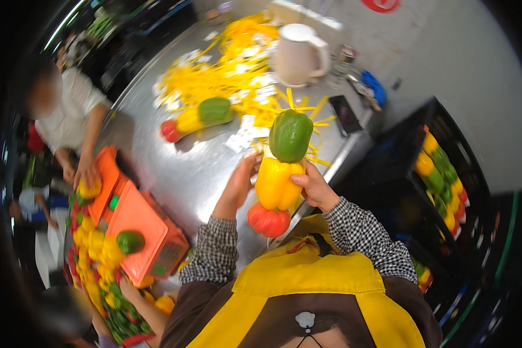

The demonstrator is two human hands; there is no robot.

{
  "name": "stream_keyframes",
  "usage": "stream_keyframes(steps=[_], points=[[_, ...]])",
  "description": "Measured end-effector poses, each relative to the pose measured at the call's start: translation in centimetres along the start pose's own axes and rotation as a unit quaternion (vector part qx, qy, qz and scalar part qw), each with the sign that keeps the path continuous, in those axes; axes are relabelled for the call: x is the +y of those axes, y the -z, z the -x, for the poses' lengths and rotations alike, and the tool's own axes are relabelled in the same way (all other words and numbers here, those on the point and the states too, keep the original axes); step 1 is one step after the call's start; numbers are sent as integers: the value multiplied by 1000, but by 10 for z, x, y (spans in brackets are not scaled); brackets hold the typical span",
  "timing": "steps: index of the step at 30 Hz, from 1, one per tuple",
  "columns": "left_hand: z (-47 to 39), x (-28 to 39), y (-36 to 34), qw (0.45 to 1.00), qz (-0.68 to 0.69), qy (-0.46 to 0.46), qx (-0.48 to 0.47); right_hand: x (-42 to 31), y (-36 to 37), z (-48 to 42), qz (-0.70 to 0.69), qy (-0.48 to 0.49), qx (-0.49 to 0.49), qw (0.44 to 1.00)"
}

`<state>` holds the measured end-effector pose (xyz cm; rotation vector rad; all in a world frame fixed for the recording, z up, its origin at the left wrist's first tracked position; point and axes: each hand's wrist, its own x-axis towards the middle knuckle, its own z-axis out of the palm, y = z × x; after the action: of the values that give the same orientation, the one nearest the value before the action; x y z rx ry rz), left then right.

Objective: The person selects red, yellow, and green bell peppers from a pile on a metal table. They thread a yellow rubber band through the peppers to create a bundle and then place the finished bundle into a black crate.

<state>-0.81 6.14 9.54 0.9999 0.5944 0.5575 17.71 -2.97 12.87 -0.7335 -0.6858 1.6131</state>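
A netted pack of three bell peppers stands before my chest: a green pepper (291, 135) on top, a yellow pepper (279, 184) in the middle, a red pepper (268, 220) at the bottom. A yellow strap (290, 98) sticks up from its top end. My right hand (316, 186) grips the pack from the right, thumb across the yellow pepper. On the other side is my left hand (239, 185), its fingertips blurred and partly hidden behind the pack; its grip cannot be made out. A similar pack (195, 118) lies on the metal table (174, 174).
Yellow mesh strips with white tags (226, 71) heap beyond, near a lidded pitcher (298, 56), a glass jar (342, 61) and a phone (345, 115). Orange scales (135, 222) and loose peppers (91, 243) lie left, where other people work. Black crates (400, 174) hold packs at right.
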Motion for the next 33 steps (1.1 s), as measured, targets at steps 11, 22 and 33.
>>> stream_keyframes(steps=[11,22,33], points=[[6,-18,-137,948,42,82,-305,-66,35,176,115,192,184,957],[21,-64,-317,858,-201,-8,-472,-9,96,354,-159,427,350,819],[-39,-150,-266,782,-546,-138,-266,79,169,576,-271,648,540,464]])
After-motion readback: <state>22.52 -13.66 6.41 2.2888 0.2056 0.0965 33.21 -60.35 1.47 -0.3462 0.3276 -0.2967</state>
